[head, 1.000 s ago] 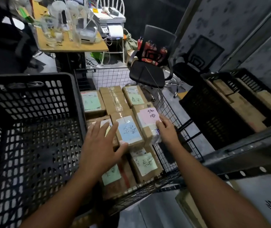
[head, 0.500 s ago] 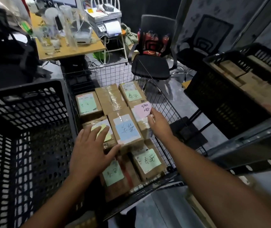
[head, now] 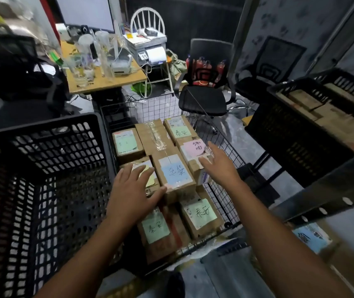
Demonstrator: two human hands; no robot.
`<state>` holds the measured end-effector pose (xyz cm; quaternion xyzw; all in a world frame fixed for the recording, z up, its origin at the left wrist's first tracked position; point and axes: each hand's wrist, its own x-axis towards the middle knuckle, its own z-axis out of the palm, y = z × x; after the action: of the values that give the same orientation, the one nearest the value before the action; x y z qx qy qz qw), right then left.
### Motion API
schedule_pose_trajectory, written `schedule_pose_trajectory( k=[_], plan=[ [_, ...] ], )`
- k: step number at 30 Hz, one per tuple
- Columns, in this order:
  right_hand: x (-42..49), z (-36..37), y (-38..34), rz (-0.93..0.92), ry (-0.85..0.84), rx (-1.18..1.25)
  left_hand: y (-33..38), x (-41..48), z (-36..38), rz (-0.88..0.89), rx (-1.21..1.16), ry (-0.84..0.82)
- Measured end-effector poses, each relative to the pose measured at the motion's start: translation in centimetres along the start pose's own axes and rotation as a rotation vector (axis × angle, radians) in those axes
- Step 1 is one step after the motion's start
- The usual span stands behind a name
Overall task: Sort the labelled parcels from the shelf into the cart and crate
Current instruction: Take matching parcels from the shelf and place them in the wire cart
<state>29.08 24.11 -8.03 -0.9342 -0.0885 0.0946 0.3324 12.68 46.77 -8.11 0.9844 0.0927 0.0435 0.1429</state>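
The left hand [head: 132, 194] lies flat, palm down, fingers spread toward 1 o'clock (thumb sticking out to 3 o'clock). The right hand [head: 219, 166] is flat too, fingers straight, pointing to 11 o'clock. The bare arms [head: 81, 254] stretch in from 7 and 5 o'clock.

Only one camera is here, worn on the person's head. It looks forward and down, very near the wire cart [head: 156, 108] and the black crate [head: 49, 125], with the tabletop [head: 118, 81] far behind.

Labelled parcels [head: 172, 171] in wire cart [head: 225, 145]
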Motion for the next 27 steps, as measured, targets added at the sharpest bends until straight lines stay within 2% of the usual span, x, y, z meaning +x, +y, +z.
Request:
schedule_pose_trajectory(
  k=[6, 12, 17, 22, 27],
  plan=[
    [-10.6, -2.5, -2.4, -0.026, 0.092, 0.006, 0.5, -2.4, -1.4, 0.039, -0.247, -0.02],
    [-22.8, -0.4, -2.1, 0.073, 0.235, -0.066, 2.0, -9.9, -3.3, 0.186, -0.439, -0.017],
    [-32.5, 0.3, -1.5, 0.185, 0.337, -0.055, 4.6, -15.9, -4.0, 0.435, -0.484, -0.036],
    [-40.2, -1.3, 0.7, 0.293, 0.439, -0.159, 8.4, -19.1, -3.5, 0.565, -0.451, -0.14],
    [-47.9, -2.6, 3.4, 0.427, 0.571, -0.158, 14.2, -22.9, -2.8, 0.702, -0.4, -0.205]
  ],
)
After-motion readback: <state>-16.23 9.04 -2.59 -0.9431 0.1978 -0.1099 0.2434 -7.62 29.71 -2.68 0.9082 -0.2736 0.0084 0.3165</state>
